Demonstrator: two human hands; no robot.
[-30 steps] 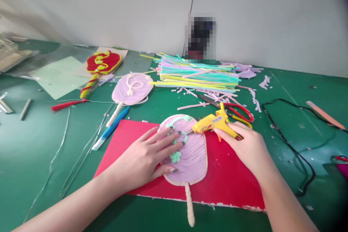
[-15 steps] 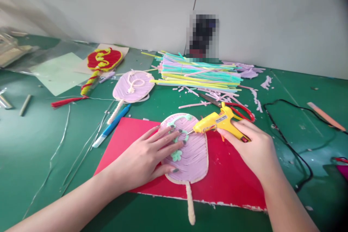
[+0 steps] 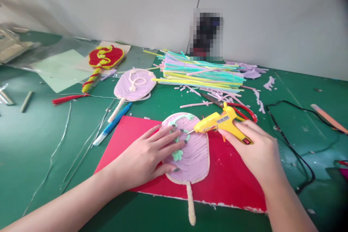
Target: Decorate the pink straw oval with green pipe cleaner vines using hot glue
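Observation:
A lilac hand fan with a cream rim and handle lies on a red board. My left hand rests flat across the fan's left side, fingers spread over a mint-green curled trim. Below those fingers shows a mint-green flower on the fan. My right hand is wrapped round the handle of a yellow hot glue gun. The gun's metal nozzle points left, at the green trim near my left fingertips; whether it touches cannot be made out.
Behind the board lie a bundle of pastel pipe cleaners, red-handled scissors and a second lilac fan. A red-and-yellow fan is farther left. A blue pen sits near loose wires. A black cord curves at right.
The view has shifted slightly, so the background sits a little farther right. Both hands, the glue gun and the fan hold nearly the same positions relative to each other.

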